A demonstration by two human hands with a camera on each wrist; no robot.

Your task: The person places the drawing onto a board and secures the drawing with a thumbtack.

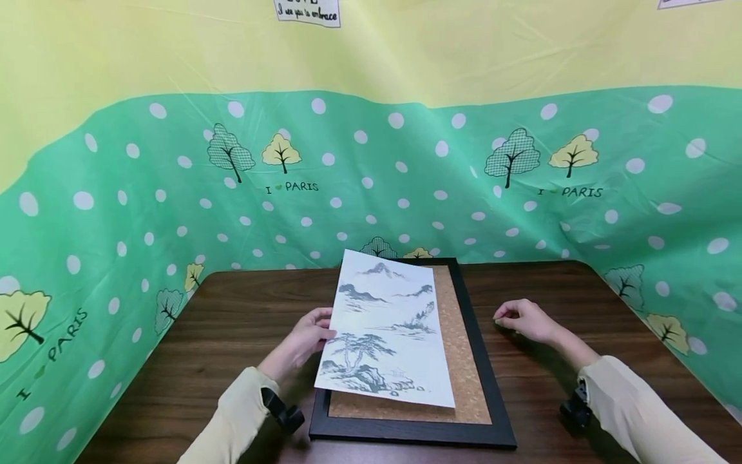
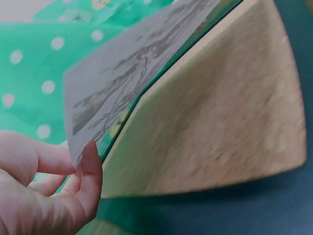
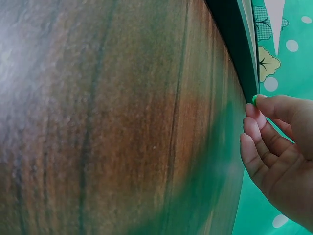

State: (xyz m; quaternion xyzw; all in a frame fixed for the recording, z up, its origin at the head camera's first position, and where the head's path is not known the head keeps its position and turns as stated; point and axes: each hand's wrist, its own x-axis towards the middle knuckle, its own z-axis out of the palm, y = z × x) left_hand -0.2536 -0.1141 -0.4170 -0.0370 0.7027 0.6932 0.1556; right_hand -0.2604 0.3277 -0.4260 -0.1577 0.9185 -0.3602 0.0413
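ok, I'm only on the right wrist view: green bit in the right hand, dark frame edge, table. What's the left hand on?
Observer: The left hand pinches the printed sheet at its left edge.
Operator: Flat on the backing?
Observer: No. In the left wrist view, the sheet stands clear of the cork board near the fingers.
Operator: Does it hide all of the cork?
Observer: No. From the head camera, bare cork shows along the right side and the near end.
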